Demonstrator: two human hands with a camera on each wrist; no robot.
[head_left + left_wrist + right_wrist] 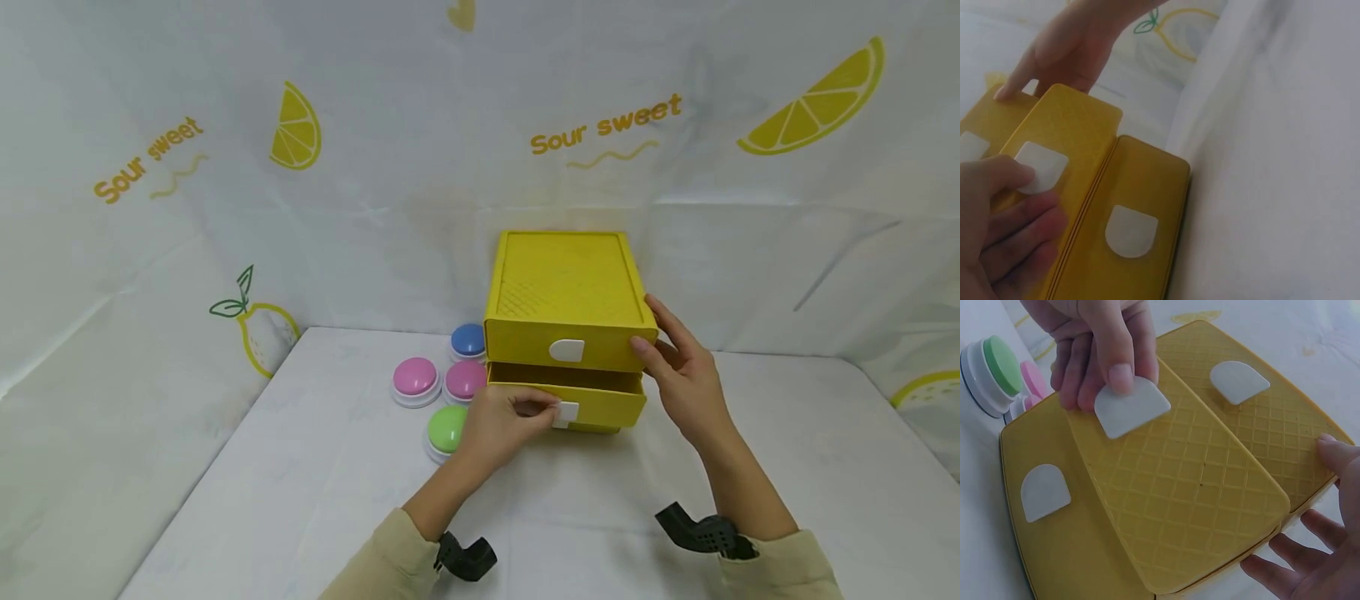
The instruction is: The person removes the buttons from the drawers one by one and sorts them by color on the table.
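A yellow drawer box point(566, 275) with white tab handles stands on the table. Its middle drawer point(611, 407) sticks out part way, leaving a dark gap under the top drawer point(510, 340). My left hand point(498, 425) pinches that middle drawer's white tab point(1132, 407) between thumb and fingers. On the box's right side, my right hand point(686, 379) grips the upper front corner, thumb point(1335, 453) on the top drawer's front and fingers along the side. The bottom drawer point(1147, 187) is pushed in. What the middle drawer holds is hidden.
Left of the box stand several round push buttons on white bases: a blue one point(468, 339), two pink ones, with one pink button point(415, 377) farthest left, and a green one point(447, 428) beside my left wrist. A white printed sheet point(412, 250) hangs behind the table.
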